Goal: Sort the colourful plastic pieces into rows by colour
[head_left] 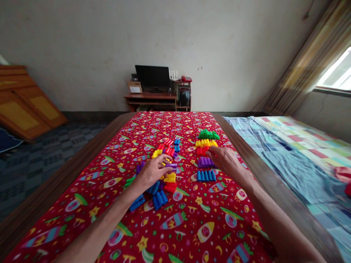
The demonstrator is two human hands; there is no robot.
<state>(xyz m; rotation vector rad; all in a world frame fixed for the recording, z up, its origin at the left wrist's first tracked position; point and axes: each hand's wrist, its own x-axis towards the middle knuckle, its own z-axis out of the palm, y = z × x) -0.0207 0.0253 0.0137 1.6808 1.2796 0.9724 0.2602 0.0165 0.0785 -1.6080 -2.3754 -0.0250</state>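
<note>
My left hand point(152, 171) rests over a loose pile of coloured plastic blocks point(161, 182) on the red patterned tablecloth point(175, 226), its fingers pinched on a purple block point(171, 166). My right hand point(223, 160) reaches over sorted rows of blocks, fingers curled at the red row point(201, 150). Beyond it lie a yellow row point(205, 143) and a green row point(208, 134). A purple row point(205, 163) and a blue row point(206, 175) lie just beside the right hand. Whether the right fingers hold a block is hidden.
The wooden table edge point(246, 153) borders a bed with a checked sheet point(296, 160) on the right. A desk with a dark monitor point(153, 77) stands at the far wall. Wooden panels point(24, 102) lean at the left. A curtain point(307, 62) hangs by the window.
</note>
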